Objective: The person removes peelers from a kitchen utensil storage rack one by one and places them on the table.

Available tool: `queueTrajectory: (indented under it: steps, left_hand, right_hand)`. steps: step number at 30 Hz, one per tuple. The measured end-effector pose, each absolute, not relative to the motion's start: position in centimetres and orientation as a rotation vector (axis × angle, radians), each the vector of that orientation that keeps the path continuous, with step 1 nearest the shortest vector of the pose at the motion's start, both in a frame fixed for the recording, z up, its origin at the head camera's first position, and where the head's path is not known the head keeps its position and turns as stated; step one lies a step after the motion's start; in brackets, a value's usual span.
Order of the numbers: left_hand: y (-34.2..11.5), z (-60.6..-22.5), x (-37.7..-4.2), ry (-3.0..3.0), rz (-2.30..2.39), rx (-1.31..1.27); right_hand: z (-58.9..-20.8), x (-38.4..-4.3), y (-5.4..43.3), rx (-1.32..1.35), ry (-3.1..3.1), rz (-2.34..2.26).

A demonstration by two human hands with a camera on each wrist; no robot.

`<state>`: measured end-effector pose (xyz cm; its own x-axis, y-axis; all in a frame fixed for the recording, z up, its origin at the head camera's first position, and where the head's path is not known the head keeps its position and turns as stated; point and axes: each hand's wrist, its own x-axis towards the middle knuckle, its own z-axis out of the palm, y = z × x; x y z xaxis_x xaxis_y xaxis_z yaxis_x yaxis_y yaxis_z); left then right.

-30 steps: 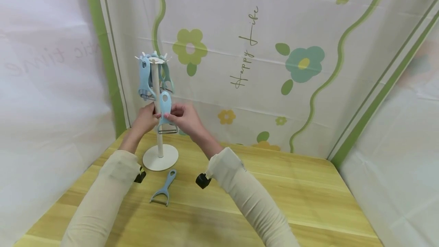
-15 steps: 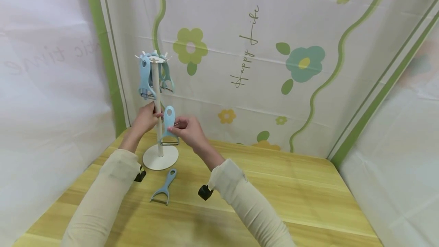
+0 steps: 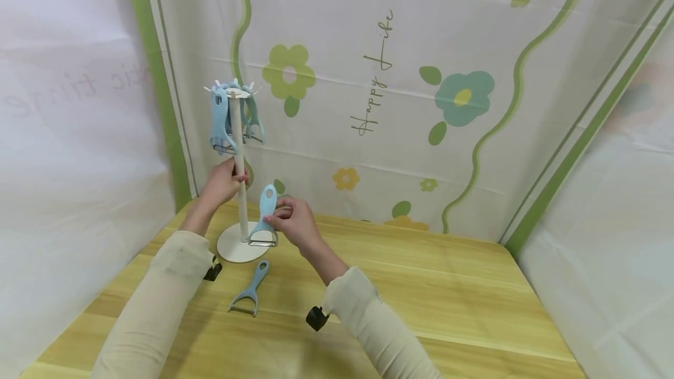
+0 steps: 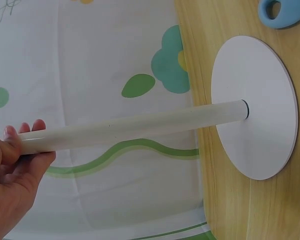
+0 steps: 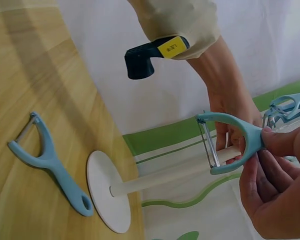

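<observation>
My left hand (image 3: 221, 182) grips the white pole (image 4: 125, 131) of an upright rack, below its hooks. A light blue Y-shaped peeler (image 3: 267, 203) is pinched between the thumb and fingers of my right hand (image 3: 298, 222), blade end down, to the right of the pole. Behind that peeler lies part of the rack's round white base (image 3: 231, 244) in the head view. Several more blue peelers (image 3: 220, 119) hang from the hooks at the top. Another blue peeler (image 5: 57, 167) lies on the table in front of the base, its blade end toward me.
The wooden table (image 3: 400, 285) carries the rack on its left side. A white curtain (image 3: 326, 28) printed with flowers stands behind the table, with further white sheets at both sides. Small black cameras (image 3: 317, 318) sit on the wrists.
My right hand has carried the peeler down and slightly right, away from the upper rack, and the peeler has tilted. My left hand stays on the pole.
</observation>
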<state>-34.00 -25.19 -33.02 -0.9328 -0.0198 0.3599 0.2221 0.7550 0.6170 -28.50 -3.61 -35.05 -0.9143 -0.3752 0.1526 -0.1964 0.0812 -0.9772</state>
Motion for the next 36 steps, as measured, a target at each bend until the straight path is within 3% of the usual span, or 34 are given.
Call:
queueTrajectory:
  steps: [36]
  left_hand:
    - [-25.3, -32.9, -33.8, -2.641, -0.999, -0.15]
  right_hand:
    - [-44.5, -25.3, -1.3, -0.293, 2.188, -1.844]
